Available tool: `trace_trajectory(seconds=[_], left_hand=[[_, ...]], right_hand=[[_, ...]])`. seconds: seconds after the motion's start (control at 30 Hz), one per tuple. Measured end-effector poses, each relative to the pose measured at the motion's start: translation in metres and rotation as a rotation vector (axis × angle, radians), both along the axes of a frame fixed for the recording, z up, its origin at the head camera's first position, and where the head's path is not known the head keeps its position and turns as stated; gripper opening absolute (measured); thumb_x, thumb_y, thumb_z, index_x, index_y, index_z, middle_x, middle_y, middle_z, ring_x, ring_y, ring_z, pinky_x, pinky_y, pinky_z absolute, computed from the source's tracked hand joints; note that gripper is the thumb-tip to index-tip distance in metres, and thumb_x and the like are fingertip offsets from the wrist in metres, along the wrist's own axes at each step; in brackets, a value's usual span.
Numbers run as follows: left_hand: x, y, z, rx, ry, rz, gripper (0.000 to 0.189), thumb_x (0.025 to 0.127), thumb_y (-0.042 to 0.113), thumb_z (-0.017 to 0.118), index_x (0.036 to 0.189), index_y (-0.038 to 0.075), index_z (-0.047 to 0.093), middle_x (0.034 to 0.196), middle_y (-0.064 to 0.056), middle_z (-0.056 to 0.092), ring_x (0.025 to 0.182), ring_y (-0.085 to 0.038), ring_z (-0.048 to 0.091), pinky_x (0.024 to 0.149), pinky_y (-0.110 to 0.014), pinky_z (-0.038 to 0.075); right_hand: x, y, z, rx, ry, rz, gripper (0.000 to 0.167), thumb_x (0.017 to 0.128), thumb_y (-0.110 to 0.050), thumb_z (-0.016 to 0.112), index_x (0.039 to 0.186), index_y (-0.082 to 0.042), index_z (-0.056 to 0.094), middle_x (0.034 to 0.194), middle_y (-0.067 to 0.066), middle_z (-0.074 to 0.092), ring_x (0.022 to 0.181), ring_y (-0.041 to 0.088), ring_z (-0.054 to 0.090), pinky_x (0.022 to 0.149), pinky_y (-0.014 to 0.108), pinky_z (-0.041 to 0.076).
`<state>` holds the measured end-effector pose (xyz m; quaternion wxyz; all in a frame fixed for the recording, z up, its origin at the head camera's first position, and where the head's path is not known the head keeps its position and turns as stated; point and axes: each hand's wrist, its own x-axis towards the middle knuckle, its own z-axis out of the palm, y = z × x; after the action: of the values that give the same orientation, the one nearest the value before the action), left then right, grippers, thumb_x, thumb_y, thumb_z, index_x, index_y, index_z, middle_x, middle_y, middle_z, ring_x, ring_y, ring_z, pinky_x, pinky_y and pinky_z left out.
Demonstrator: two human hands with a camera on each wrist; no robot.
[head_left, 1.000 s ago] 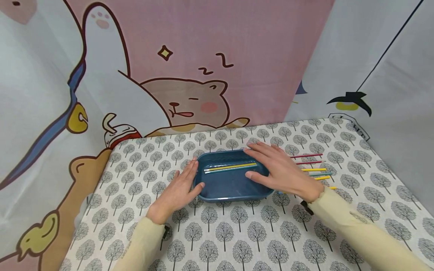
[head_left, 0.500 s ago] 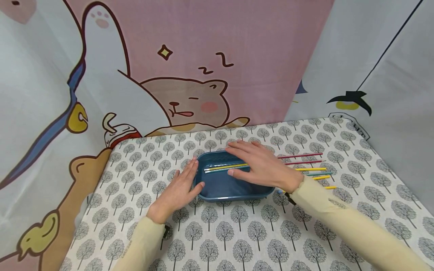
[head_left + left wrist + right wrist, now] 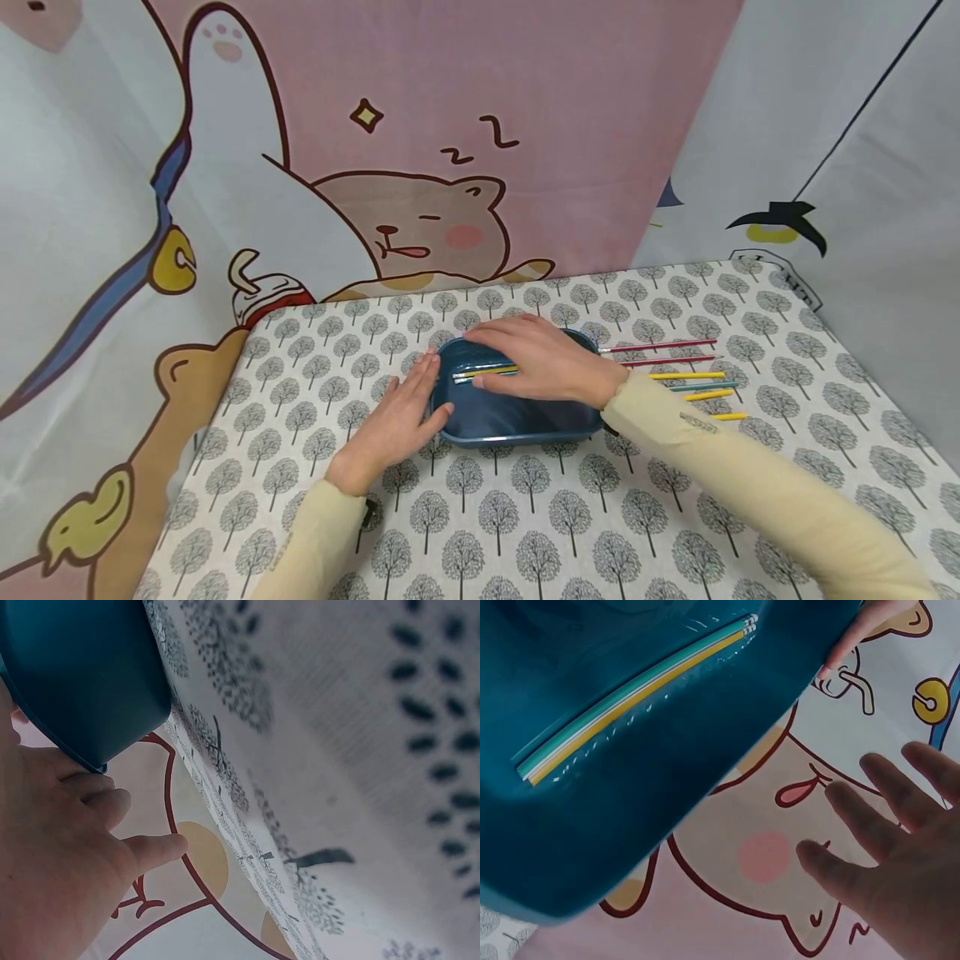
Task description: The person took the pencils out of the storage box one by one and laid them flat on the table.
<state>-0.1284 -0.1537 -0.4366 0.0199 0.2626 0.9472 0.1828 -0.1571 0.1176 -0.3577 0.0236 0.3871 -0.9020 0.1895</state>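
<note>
A dark blue tray (image 3: 502, 422) with rounded corners sits on the tablecloth. My left hand (image 3: 390, 427) rests against its left side, fingers fairly straight along the rim; the left wrist view shows that hand (image 3: 60, 847) right at the tray's edge (image 3: 82, 682). Inside lie a yellow pencil (image 3: 634, 705) and a teal pencil (image 3: 622, 690), side by side, with a pale strip between them. My right hand (image 3: 543, 360) hovers over the tray and hides part of these pencils. Its fingers (image 3: 859, 817) are spread and hold nothing in the right wrist view.
Right of the tray lie several loose pencils: red pencils (image 3: 667, 343), yellow pencils (image 3: 688, 376) and a teal pencil (image 3: 705, 387). The tree-print tablecloth (image 3: 495, 517) meets a cartoon-printed curtain (image 3: 585, 133) at the back and left.
My right hand has moved left across the tray, from its right end to over the pencils inside. The left hand and tray have stayed put.
</note>
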Motion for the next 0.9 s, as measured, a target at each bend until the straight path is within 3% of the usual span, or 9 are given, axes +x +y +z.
trace_trajectory(seconds=[0.17,0.37,0.9], left_hand=[[0.0,0.001,0.002,-0.002,0.0,0.0,0.079,0.107,0.044,0.051,0.163,-0.002,0.02,0.172,-0.013,0.015,0.157,-0.032,0.019,0.119,-0.069,0.024],[-0.001,0.001,0.001,-0.018,0.001,0.002,0.078,0.107,0.043,0.05,0.163,-0.003,0.021,0.172,-0.014,0.016,0.157,-0.033,0.02,0.119,-0.069,0.024],[0.001,0.001,0.002,-0.055,0.011,0.004,0.08,0.108,0.053,0.044,0.164,0.001,0.02,0.173,-0.012,0.014,0.158,-0.032,0.018,0.12,-0.068,0.023]], right_hand=[[-0.008,-0.008,-0.004,0.011,-0.077,0.039,0.063,0.098,-0.051,0.066,0.149,-0.014,0.058,0.15,0.005,0.057,0.139,0.024,0.052,0.117,0.049,0.04],[-0.013,-0.015,-0.009,0.057,-0.167,0.019,0.063,0.098,-0.05,0.068,0.15,-0.016,0.056,0.154,0.004,0.053,0.143,0.023,0.048,0.117,0.048,0.04],[-0.024,-0.029,-0.025,0.098,-0.273,0.005,0.06,0.097,-0.042,0.073,0.148,-0.015,0.058,0.152,0.006,0.055,0.144,0.025,0.046,0.119,0.047,0.037]])
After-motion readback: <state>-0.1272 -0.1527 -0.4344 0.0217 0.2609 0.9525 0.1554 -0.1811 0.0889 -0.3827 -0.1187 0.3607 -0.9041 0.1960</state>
